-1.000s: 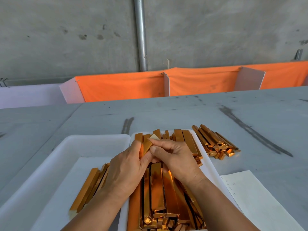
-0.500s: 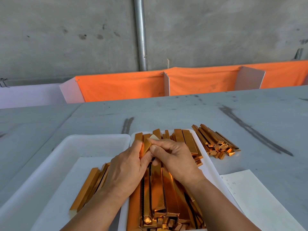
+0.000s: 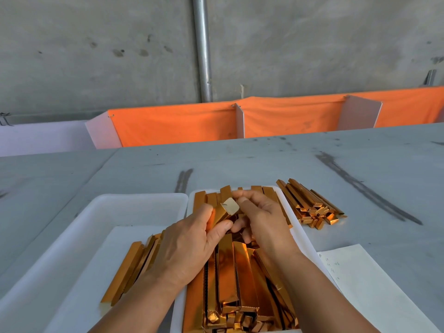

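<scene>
A scuffed grey worktop (image 3: 264, 164) ran out to a bare concrete wall (image 3: 96, 56) with an upright metal pipe (image 3: 203, 56). A band of orange cloth (image 3: 180, 126) hung along the worktop's far edge. Close to the person sat a white plastic tray (image 3: 189, 205) heaped with long gold cartons. Left of that tray stood a second white tray (image 3: 120, 200) holding a few gold cartons (image 3: 134, 267). Right of it a loose pile of gold cartons (image 3: 310, 205) lay on the worktop, and a white paper sheet (image 3: 372, 284) lay nearer the person. Above the tray's far half, the left hand (image 3: 189, 246) gripped one slim gold foil carton (image 3: 222, 213), with fingers (image 3: 219, 228) curled round its body. The right hand (image 3: 262, 217) pinched at its far end, just beside the pale open end flap (image 3: 231, 205). The carton's long axis ran away from the person, tilted up and slightly right, with the flap end farthest. Its near end was hidden in the left palm.
</scene>
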